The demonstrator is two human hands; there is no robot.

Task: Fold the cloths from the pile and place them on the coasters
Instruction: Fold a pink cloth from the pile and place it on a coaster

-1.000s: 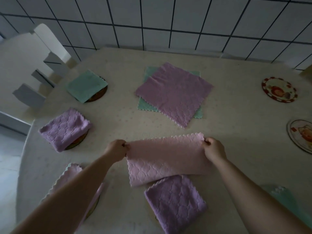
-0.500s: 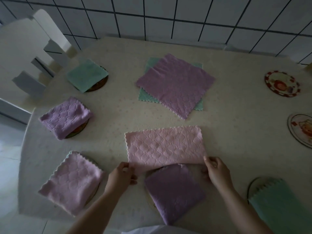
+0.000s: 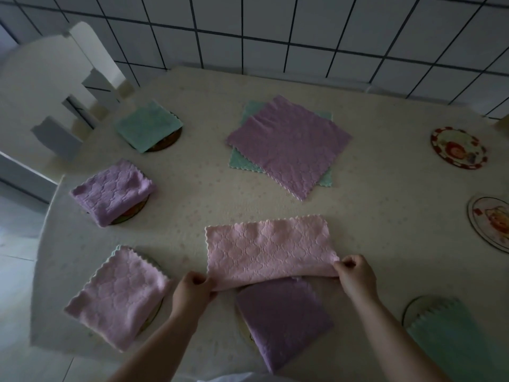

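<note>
Both hands pinching the near corners of the pink cloth, folded in half on the worktop.
Left hand grips the near-left corner, right hand the near-right; near edge overlaps a folded purple cloth. Pile lies beyond, two bare coasters at right.

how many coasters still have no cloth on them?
2, both at the table's right edge: a red-rimmed round coaster farther back and a pale round picture coaster nearer, partly cut off by the frame. More may lie out of view.
</note>
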